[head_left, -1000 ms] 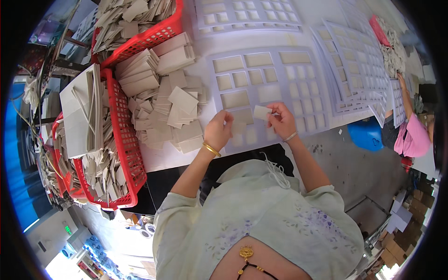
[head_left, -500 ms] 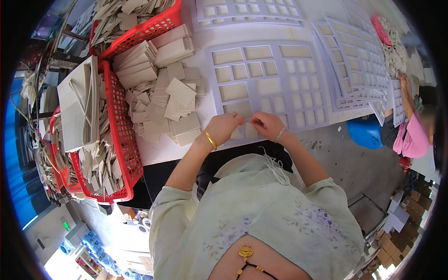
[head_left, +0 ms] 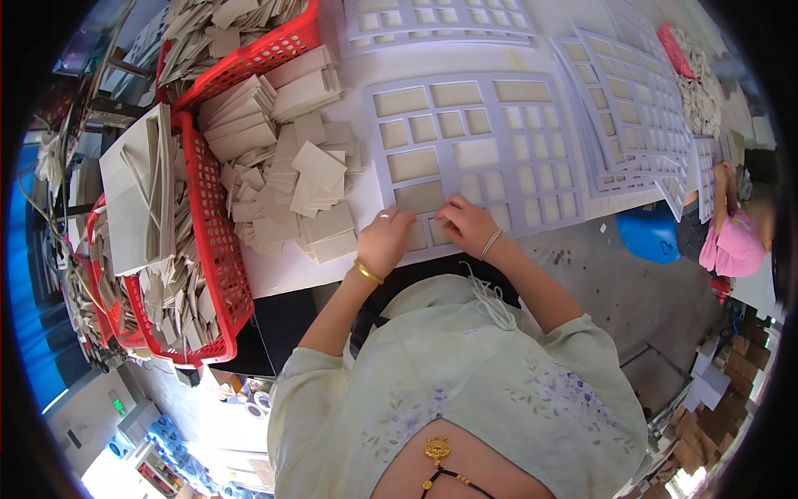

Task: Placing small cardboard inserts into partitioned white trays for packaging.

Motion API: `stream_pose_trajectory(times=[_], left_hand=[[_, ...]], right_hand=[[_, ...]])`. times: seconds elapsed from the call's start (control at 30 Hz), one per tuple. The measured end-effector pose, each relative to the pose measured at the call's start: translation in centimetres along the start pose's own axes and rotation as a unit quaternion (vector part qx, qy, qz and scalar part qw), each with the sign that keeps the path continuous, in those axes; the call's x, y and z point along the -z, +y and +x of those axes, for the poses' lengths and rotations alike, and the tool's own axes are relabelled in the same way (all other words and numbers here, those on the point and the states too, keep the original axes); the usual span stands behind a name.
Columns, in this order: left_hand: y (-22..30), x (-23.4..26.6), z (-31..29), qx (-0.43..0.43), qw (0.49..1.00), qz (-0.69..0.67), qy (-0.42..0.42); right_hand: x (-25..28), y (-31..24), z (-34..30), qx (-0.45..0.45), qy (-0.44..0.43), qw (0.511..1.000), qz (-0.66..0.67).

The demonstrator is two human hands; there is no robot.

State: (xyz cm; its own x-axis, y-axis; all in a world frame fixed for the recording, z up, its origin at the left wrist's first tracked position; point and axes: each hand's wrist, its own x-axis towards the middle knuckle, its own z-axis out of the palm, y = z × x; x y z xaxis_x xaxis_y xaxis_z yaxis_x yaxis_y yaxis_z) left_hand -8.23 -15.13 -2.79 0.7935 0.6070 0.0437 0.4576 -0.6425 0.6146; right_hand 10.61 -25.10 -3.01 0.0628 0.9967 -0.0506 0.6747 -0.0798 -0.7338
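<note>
A white panel (head_left: 490, 108) with many rectangular openings lies in front of me, beige card pieces showing in them. At its near left edge my left hand (head_left: 386, 241), with a ring and a gold bracelet, is closed, fingers bent down beside a small opening. My right hand (head_left: 467, 226) is closed too, fingertips bunched at the neighbouring opening. What either hand grips, if anything, is hidden. Just beyond the fingers a darker grey card piece (head_left: 420, 197) fills one opening. Left of the panel, loose beige cards (head_left: 320, 166) lie in stacks and a spread pile.
Red plastic baskets (head_left: 218, 241) full of card pieces flank the table's left side. More white panels are stacked at the right (head_left: 636, 100) and far side (head_left: 440, 21). A blue tub (head_left: 648, 234) stands beyond the right edge, near another person in pink (head_left: 733, 241).
My left hand has drawn back toward me and slightly left. The right hand has shifted a little left, uncovering more of the darker card. The other person's arms have moved.
</note>
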Motion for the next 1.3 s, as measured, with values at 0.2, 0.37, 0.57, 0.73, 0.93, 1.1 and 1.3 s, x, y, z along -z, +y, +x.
stream_pose_trajectory(times=[0.2,0.37,0.57,0.73,0.93,1.1,1.3], left_hand=[[0.7,0.1,-3.2,-0.113,0.992,0.053,0.014],[0.4,-1.2,-4.2,-0.089,0.994,0.071,-0.003],[0.0,-0.7,-4.5,-0.089,0.992,0.080,-0.036],[0.6,0.5,-4.7,0.052,0.987,-0.087,0.121],[0.4,-1.1,-4.8,0.178,0.938,-0.283,0.088],[-0.4,-1.8,-4.0,0.219,0.930,-0.277,0.105],[0.6,-2.5,-4.4,0.214,0.883,-0.413,0.061]], right_hand=[[0.0,-1.2,-1.1,0.068,0.044,0.992,-0.094],[-1.3,-1.3,-2.9,0.086,0.006,0.962,-0.261],[0.7,-0.4,-3.0,0.076,-0.006,0.979,-0.191],[7.0,6.0,-6.4,-0.073,0.380,0.888,-0.248],[11.3,10.7,-13.5,-0.446,0.196,0.809,-0.330],[11.0,15.7,-16.7,-0.416,0.374,0.825,0.083],[12.8,8.1,-10.4,-0.225,0.484,0.600,0.596]])
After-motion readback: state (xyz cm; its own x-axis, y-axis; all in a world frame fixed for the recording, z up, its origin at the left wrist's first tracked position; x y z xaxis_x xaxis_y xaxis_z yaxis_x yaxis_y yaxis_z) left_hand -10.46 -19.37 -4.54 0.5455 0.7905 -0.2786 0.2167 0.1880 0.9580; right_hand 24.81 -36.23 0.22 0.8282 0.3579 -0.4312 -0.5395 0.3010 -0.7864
